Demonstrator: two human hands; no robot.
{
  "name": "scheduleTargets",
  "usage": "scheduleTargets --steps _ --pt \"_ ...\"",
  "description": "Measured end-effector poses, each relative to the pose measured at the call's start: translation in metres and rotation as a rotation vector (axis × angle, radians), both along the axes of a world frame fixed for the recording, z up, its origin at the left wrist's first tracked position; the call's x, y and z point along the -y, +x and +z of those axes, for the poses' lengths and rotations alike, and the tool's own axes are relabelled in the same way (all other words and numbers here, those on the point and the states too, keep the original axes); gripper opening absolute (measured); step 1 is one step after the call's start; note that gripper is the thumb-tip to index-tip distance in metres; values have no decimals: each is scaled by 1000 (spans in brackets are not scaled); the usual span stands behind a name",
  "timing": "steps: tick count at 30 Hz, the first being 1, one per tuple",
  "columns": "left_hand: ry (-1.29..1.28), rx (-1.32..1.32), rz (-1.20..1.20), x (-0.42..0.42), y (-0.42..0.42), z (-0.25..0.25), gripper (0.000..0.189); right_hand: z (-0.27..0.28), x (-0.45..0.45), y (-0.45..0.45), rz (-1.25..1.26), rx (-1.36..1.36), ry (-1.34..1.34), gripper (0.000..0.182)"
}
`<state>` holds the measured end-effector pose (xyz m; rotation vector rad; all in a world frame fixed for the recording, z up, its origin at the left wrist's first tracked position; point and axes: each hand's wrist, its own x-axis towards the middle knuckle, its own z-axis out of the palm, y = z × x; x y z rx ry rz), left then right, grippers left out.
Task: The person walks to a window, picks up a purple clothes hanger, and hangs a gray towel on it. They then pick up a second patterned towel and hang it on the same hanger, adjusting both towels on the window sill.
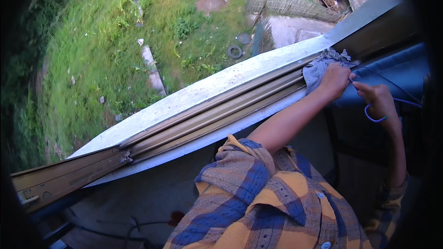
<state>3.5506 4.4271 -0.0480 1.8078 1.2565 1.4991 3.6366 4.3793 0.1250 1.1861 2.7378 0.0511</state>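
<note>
My left hand (335, 80) presses a bunched grey cloth (315, 71) into the right end of a brown metal sliding-window track (221, 110). Its thumb and fingertips point towards my right hand (378, 101), which is a short way to the right with its fingers curled. A blue-purple cord (372, 114) loops below the right palm, and more of it runs out to the right. Between the fingertips of both hands shows a short pale-blue piece, seemingly of the same cord. A thin dark cord (387, 79) stretches from beside the cloth to the right.
A white sill (214, 84) borders the track outside, above a grassy yard (104, 58) far below. Brown window frame uprights stand at the left (69, 174) and right (384, 33). Blue fabric (391, 64) hangs by the right upright. The floor below is dim.
</note>
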Motion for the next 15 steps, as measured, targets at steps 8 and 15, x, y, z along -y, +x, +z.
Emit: scheduleTargets --steps 8,15 --pt "-115 -124 -25 75 -66 15 32 20 47 -42 219 107 -97 25" --pt "-158 -240 32 155 -120 36 27 22 85 -64 452 30 -232 25"
